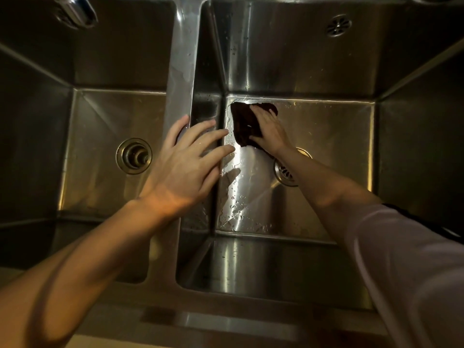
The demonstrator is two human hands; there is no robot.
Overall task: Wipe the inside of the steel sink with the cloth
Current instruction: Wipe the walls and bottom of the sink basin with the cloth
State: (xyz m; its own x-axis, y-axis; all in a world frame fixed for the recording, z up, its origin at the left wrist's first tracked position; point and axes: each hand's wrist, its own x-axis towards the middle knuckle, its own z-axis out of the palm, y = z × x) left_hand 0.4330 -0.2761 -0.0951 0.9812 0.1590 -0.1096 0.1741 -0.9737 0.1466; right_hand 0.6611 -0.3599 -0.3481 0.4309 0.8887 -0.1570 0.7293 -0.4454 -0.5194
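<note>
Two steel basins fill the view from above — the right-hand sink, wet and streaked with water drops along its floor, and a drier basin on the left, split by a shiny divider. Across that divider rests the left hand, fingers straight and spread, gripping nothing, its fingertips reaching over the edge toward the right-hand bowl. Down on the floor of the right sink, the right hand presses flat, fingers extended, on a dark cloth that lies in the far left corner of the bowl, close to the back wall. A pale sleeve covers the right upper arm. Just behind the right wrist sits the strainer drain, partly hidden by the forearm — the left basin's drain holds a plug. High on the back wall is a small overflow grille; a tap spout juts in at top left.
</note>
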